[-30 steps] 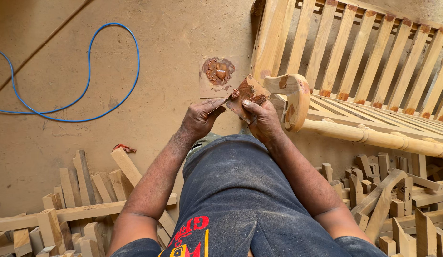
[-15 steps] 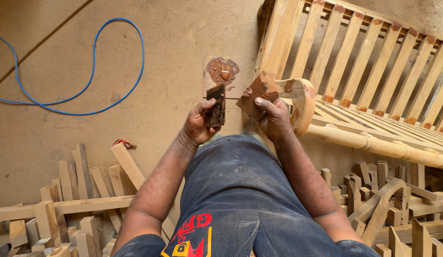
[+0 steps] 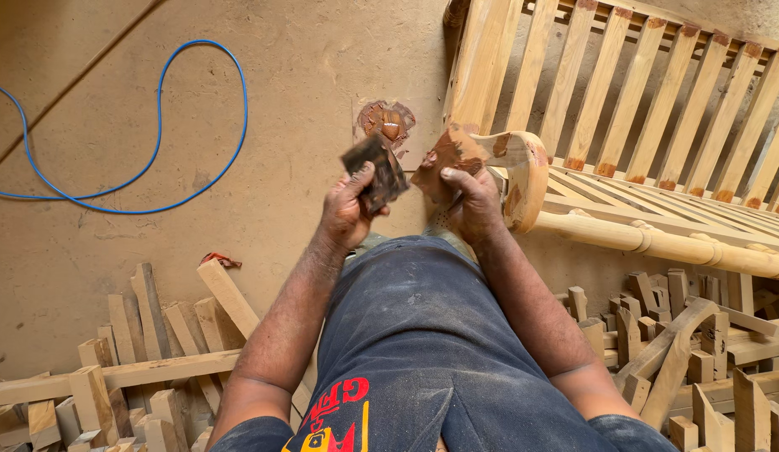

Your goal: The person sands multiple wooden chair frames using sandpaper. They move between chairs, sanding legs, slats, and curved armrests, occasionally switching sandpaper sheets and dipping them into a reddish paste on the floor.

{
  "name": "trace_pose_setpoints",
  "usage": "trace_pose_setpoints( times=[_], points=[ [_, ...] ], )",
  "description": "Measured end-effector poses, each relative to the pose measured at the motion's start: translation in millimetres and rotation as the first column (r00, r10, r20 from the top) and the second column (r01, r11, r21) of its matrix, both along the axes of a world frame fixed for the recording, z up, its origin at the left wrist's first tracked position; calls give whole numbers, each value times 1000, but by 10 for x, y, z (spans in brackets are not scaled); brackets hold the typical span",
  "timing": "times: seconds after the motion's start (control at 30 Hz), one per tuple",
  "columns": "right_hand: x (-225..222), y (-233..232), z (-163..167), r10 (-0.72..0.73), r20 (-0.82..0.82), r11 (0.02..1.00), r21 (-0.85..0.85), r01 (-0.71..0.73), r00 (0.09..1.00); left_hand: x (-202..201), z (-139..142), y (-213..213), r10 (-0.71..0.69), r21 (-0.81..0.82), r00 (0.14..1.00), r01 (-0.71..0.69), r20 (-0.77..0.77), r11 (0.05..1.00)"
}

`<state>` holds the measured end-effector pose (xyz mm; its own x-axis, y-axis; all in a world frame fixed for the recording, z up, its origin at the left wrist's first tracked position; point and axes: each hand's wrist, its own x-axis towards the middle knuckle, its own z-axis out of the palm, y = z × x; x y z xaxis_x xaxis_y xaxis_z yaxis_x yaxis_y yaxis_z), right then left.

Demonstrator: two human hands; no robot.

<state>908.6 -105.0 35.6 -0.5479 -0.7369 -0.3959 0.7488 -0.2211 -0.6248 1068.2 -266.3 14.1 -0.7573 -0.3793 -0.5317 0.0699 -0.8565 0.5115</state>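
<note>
Brown filler already patches the curved armrest (image 3: 523,180) gripped by the right hand (image 3: 473,205), while the left hand (image 3: 348,213) clasps a smeared scraper (image 3: 374,172), other joints still bare.

The person is wearing a dark blue shirt (image 3: 423,351) dusted with pale sawdust. Red and yellow printed shapes are showing near its bottom edge. The 2 arms are bare, and both hands (image 3: 348,213) are looking dusty.

Workshop floor around the bench

A blue cable (image 3: 168,180) is looping across the dusty floor (image 3: 264,100), while wooden offcuts (image 3: 147,351) are lying heaped near a slatted wooden frame (image 3: 649,100).
</note>
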Motion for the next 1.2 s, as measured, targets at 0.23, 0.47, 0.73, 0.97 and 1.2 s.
trace_pose_setpoints(
  times=[0.23, 0.47, 0.73, 0.97, 1.2],
  points=[
    [104, -34, 55, 5, -37, 993, 117, -1, 999, -67, 63, 30, 52, -246, 996, -69, -73, 967],
    [178, -56, 100, 45, -128, 978, 210, -17, 991, -66, -30, 167, -86, -440, 995, 58, -43, 896],
    [172, -18, 19, 25, -135, 992, 128, -8, 991, 30, -166, 155, -279, -587, 947, 318, 158, 744],
    [125, -44, 116, -20, -120, 991, 132, 36, 993, 90, -69, 142, -365, -739, 871, 478, 329, 475],
    [-55, -18, 193, -116, -58, 993, -24, 115, 992, 190, -178, -2, -314, -664, 934, 343, 169, 664]
  ],
)
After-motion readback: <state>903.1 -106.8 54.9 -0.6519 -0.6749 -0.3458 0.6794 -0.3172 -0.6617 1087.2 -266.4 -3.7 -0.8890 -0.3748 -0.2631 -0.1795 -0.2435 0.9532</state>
